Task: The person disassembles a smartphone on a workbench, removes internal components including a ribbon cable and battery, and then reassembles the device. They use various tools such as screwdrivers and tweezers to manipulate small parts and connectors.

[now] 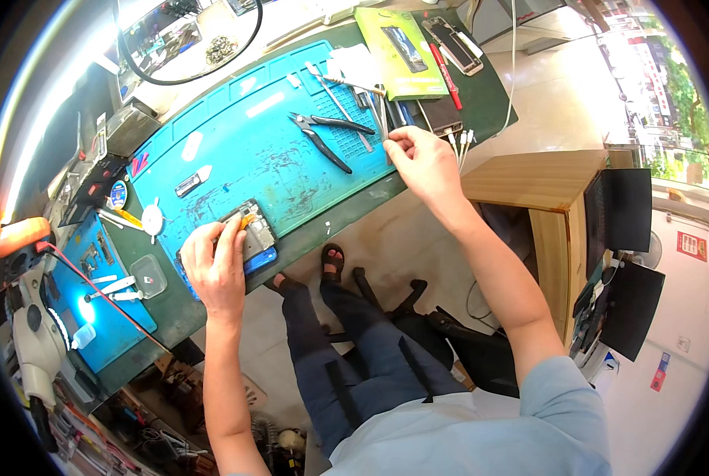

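An opened smartphone point(261, 230) with its inner parts bare lies at the mat's near edge, with a blue edge showing beneath it. My left hand point(216, 262) is closed over its left side, fingers curled down beside a small orange-yellow strip. The hand hides much of the phone. Farther right, my right hand point(426, 166) has thumb and forefinger pinched together at the ends of several slim tools. Whatever is between those fingertips is too small to make out. Black-handled cutting pliers point(323, 136) rest on the blue mat point(243, 143), left of my right hand.
A yellow-green box point(402, 59), a red pen point(447, 77) and a phone point(454, 46) lie at the back right. White cable ends point(463, 143) hang over the table edge. At left are a clear plastic box point(148, 275) and a lit lamp point(37, 333). A wooden cabinet point(521, 178) stands right.
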{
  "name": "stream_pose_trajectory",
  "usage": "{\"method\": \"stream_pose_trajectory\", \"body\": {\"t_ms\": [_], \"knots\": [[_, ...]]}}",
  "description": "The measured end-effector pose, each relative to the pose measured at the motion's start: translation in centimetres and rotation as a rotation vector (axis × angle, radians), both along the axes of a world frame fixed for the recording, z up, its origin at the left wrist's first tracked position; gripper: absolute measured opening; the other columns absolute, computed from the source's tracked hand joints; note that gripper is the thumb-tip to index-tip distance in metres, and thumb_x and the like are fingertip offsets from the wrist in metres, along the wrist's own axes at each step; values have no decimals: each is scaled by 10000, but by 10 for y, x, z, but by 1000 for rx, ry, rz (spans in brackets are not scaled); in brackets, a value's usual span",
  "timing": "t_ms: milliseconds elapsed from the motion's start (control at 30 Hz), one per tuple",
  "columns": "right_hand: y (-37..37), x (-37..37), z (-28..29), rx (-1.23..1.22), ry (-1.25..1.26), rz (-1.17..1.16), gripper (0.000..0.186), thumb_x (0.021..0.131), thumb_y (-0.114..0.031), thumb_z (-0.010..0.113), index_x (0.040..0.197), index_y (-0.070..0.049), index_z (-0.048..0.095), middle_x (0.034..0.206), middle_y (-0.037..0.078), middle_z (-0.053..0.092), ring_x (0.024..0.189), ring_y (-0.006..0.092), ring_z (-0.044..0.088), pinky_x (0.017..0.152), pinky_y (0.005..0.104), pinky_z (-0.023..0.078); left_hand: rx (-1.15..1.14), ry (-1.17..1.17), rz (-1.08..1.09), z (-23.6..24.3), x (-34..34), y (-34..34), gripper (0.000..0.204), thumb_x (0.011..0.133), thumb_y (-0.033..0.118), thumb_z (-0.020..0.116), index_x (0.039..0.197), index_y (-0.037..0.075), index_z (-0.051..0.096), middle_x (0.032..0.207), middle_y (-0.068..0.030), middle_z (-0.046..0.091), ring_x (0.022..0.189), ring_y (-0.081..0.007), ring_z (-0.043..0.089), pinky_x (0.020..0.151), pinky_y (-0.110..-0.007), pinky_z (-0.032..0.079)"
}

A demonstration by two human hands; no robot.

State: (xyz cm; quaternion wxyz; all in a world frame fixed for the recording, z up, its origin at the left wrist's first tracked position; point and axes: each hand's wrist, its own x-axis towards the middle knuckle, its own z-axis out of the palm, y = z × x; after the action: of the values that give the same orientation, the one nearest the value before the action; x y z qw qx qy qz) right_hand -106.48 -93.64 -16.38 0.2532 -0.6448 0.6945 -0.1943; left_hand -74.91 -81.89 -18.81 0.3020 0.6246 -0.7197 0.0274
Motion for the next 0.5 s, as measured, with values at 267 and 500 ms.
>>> {"method": "stream_pose_trajectory", "body": {"t_ms": [267, 500], "knots": [[9, 13, 1, -114, 188, 28, 212, 877, -229, 714, 1015, -79, 658, 929, 70, 666, 852, 265, 663, 747, 405, 534, -2, 26, 11, -2, -1, -2, 240, 812, 104, 784, 1047, 78, 742, 967, -54, 623, 948, -254, 599, 869, -380, 453], [-42, 53, 6, -396, 233, 226, 179, 907, -249, 694, 912, -71, 680, 868, 111, 687, 821, 304, 674, 727, 412, 542, -3, 82, -7, -3, 0, -3, 247, 779, 94, 804, 1020, 65, 757, 950, -39, 621, 934, -250, 597, 858, -381, 450]]}}
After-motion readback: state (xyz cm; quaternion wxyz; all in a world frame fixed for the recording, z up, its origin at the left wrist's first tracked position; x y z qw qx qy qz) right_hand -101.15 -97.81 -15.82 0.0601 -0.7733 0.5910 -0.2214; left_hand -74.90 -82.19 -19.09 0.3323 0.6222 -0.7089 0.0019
